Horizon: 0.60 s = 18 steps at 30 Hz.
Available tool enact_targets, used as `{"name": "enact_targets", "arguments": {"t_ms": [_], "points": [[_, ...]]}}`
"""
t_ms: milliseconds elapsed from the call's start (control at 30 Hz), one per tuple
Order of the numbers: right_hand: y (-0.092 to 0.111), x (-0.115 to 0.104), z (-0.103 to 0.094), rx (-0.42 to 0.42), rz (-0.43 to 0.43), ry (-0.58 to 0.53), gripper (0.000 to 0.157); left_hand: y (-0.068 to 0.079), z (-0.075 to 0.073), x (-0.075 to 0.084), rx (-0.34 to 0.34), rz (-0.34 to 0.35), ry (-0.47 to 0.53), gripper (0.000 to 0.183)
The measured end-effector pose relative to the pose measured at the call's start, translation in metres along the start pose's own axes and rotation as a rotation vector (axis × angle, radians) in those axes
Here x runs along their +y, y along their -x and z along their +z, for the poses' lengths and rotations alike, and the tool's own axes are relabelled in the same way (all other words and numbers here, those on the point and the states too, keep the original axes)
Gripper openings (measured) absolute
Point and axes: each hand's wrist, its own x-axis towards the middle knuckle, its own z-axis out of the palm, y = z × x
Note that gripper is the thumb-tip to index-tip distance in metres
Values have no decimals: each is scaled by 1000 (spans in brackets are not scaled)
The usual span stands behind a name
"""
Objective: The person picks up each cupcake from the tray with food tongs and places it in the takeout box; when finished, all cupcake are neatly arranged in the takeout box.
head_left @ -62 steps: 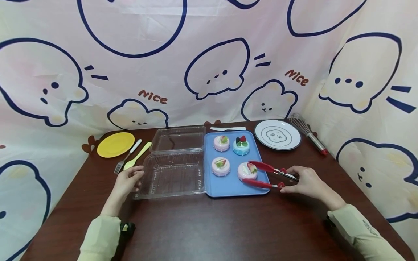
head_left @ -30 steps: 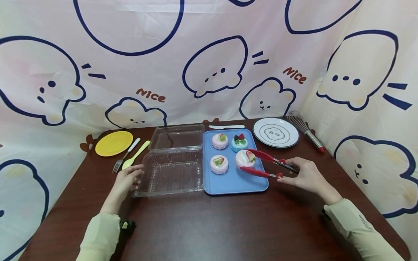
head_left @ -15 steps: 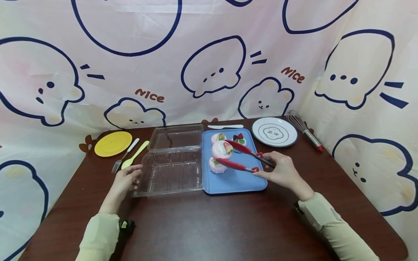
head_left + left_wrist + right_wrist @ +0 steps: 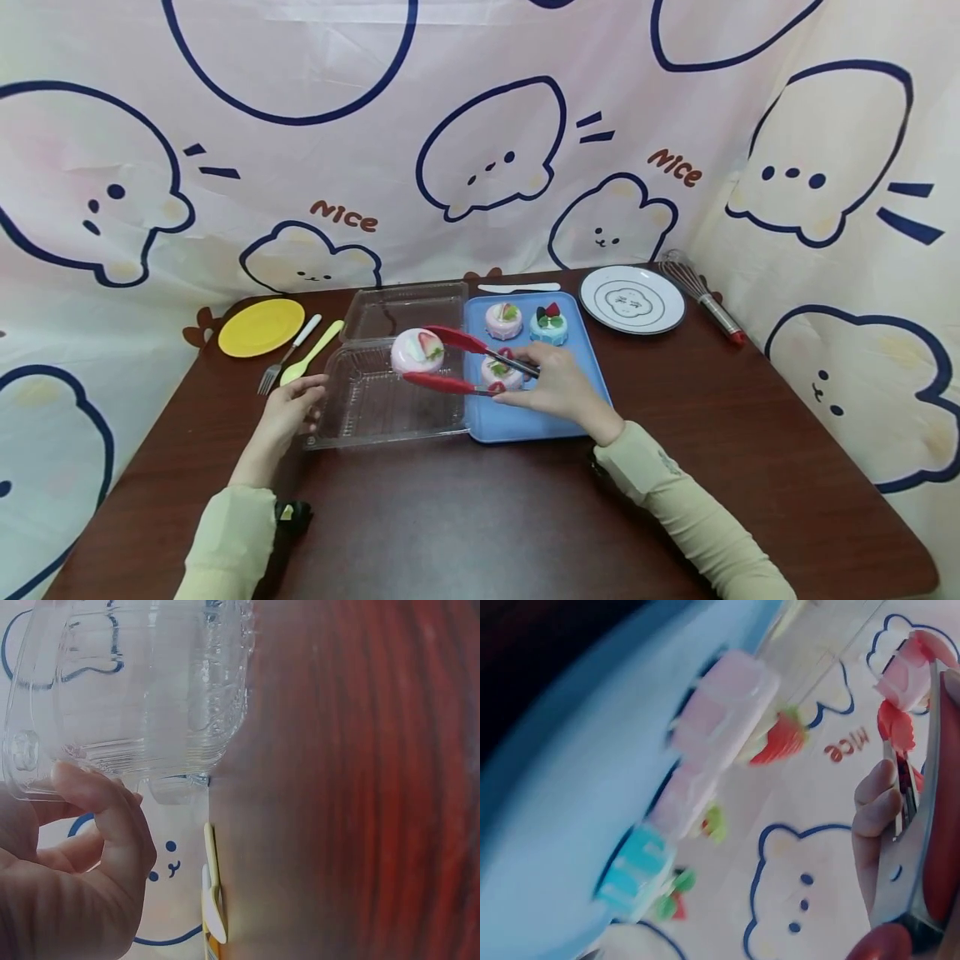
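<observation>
My right hand (image 4: 561,385) grips red-tipped metal tongs (image 4: 448,384) by their arms. Between the red tips is a pink toy cake (image 4: 410,352) topped with a strawberry slice, held above the clear plastic container (image 4: 375,408). The container lies with its lid (image 4: 408,310) folded back. At its left edge, my left hand (image 4: 291,410) pinches the rim; the left wrist view shows the fingertips (image 4: 71,780) at the flanged corner. On the blue tray (image 4: 547,421) sit two more pink cakes, one at the back (image 4: 503,321) and one partly hidden behind the tongs, beside a blue cake (image 4: 550,327).
A yellow plate (image 4: 261,327), a fork (image 4: 288,354) and a yellow spoon (image 4: 313,354) lie at the left. A white knife (image 4: 519,287) rests behind the tray. At the back right are a white plate (image 4: 632,300) and a whisk (image 4: 705,302). A printed curtain hangs close behind.
The tongs have lifted the front-right pink cake off the tray and carried it left, over the container. My right arm moved left with them; my left hand has stayed at the container's edge.
</observation>
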Motion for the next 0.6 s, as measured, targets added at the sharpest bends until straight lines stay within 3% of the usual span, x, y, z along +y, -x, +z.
{"name": "enact_targets", "arguments": {"t_ms": [167, 400, 600], "points": [[-13, -19, 14, -65, 33, 57, 58, -1, 0, -1, -2, 8, -15, 42], [-23, -35, 43, -98, -10, 193, 61, 0, -1, -2, 6, 5, -25, 43], [-29, -44, 58, -148, 41, 220, 62, -2, 1, -3, 3, -2, -8, 42]]}}
